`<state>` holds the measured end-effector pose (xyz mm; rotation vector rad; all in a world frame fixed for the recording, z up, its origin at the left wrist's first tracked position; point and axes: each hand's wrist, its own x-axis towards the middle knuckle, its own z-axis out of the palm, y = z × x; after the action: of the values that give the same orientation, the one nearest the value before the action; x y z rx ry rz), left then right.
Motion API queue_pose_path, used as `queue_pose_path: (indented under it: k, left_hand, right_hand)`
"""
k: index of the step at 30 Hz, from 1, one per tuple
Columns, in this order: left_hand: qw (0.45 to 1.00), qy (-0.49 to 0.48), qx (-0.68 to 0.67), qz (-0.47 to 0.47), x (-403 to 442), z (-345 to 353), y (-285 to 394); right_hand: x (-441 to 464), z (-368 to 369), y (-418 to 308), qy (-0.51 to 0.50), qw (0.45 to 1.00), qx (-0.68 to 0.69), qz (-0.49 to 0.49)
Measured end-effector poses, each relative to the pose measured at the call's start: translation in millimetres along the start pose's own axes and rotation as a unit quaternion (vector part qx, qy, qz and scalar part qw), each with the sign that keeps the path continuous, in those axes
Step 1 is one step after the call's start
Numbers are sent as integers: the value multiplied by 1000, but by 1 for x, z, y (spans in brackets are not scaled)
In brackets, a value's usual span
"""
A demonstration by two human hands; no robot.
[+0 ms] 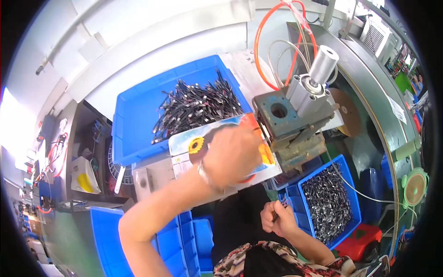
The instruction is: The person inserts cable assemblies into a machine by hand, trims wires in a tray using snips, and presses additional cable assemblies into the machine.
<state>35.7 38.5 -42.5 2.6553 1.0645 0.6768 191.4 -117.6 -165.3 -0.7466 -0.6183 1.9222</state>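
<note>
My left hand (pixel 235 154), with a band at the wrist, is over a printed board (pixel 184 150) with a sunflower picture, right beside a metal press (pixel 281 113). Its fingers are curled toward the press; motion blur and the back of the hand hide what they hold. Lower down, my right hand (pixel 279 219) is closed around a few short dark cables, whose ends (pixel 287 202) stick out at the top. It is beside a blue bin (pixel 300 210) full of short black cables (pixel 327 203). Behind the board, a blue tray (pixel 134 120) holds a heap of black cables (pixel 198 106).
Above the press stands a pneumatic cylinder (pixel 309 92) with orange hoses (pixel 258 41). Blue crates (pixel 108 240) are at the lower left. A green round fan (pixel 415 187) and a red object (pixel 362 242) are at the right. A shelf (pixel 83 124) stands at the left.
</note>
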Motion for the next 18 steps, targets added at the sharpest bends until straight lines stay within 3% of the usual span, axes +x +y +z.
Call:
queue_pose_path:
  k: [1, 5, 9, 11, 12, 13, 14, 17, 18]
  left_hand:
    - [1000, -10, -9, -2, -11, -4, 10]
    - [990, -110, -79, 31, -56, 12, 40]
    - [975, -187, -112, 32, -61, 16, 53]
    - [961, -246, -121, 43, -47, 5, 41]
    - [984, -154, -56, 71, -38, 6, 26]
    - [993, -107, 3, 42, -25, 14, 2]
    - [995, -60, 73, 40, -5, 17, -28]
    - [989, -11, 134, 58, 40, 9, -105]
    - [983, -47, 172, 50, 50, 8, -118]
  right_hand:
    - [2, -2, -1, -33, 999, 28, 24]
    - [12, 22, -2, 28, 991, 128, -15]
    - [16, 41, 1, 195, 975, 106, 2]
    - [16, 27, 1, 115, 989, 88, -24]
    - [18, 22, -3, 65, 993, 87, -48]
    - [18, 19, -5, 16, 994, 86, -72]
    - [17, 16, -7, 22, 995, 84, -46]
    - [15, 1, 0, 12, 994, 104, -15]
    - [14, 4, -1, 32, 995, 95, -23]
